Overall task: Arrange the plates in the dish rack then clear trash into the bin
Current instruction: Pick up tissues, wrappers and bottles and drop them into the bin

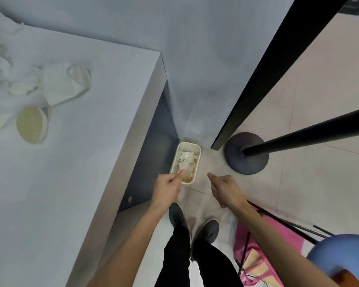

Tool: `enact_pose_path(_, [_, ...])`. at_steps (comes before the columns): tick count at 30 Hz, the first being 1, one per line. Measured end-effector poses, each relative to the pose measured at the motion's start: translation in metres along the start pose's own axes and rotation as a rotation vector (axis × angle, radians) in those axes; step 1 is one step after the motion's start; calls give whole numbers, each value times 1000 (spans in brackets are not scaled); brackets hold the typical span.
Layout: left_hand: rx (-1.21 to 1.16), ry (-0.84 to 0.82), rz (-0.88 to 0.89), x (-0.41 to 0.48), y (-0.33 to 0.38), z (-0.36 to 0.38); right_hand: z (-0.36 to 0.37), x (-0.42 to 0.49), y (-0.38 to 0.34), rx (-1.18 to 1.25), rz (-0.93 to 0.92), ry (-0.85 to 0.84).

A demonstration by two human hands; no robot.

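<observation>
A small cream bin (197,151) stands on the floor by the table's corner, with crumpled white trash (187,162) inside it. My left hand (167,188) hovers over the bin's near rim, fingers curled in and thumb pointing out, with nothing visible in it. My right hand (224,190) hangs just right of the bin, above the floor tiles, fingers bent under and nothing showing in it. On the white table (81,172) at the far left lie a yellow-green round dish (30,125) and washed-out white plates (19,88) beside a white folded item (64,85).
A black pole on a round base (247,154) stands right of the bin. Behind it a dark door frame (257,83) runs diagonally. My feet (192,222) are on the tiles below the hands. Pink fabric (263,251) and thin dark rods lie at lower right.
</observation>
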State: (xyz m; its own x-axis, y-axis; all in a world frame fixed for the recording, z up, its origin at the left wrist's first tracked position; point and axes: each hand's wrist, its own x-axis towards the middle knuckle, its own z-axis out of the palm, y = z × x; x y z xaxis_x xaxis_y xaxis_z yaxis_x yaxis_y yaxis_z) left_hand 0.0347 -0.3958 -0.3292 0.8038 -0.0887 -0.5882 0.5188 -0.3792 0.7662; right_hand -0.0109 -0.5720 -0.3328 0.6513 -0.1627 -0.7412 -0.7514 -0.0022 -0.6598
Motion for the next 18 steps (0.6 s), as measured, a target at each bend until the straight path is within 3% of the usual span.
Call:
enact_pose_path(7, [51, 0, -62, 106, -106, 45, 20, 109, 85, 70, 92, 76])
enact_pose_path(13, [148, -14, -161, 189, -194, 79, 41, 198, 157, 34, 30, 73])
enact_pose_path(18, [203, 33, -125, 263, -238, 90, 54, 259, 197, 17, -5, 56])
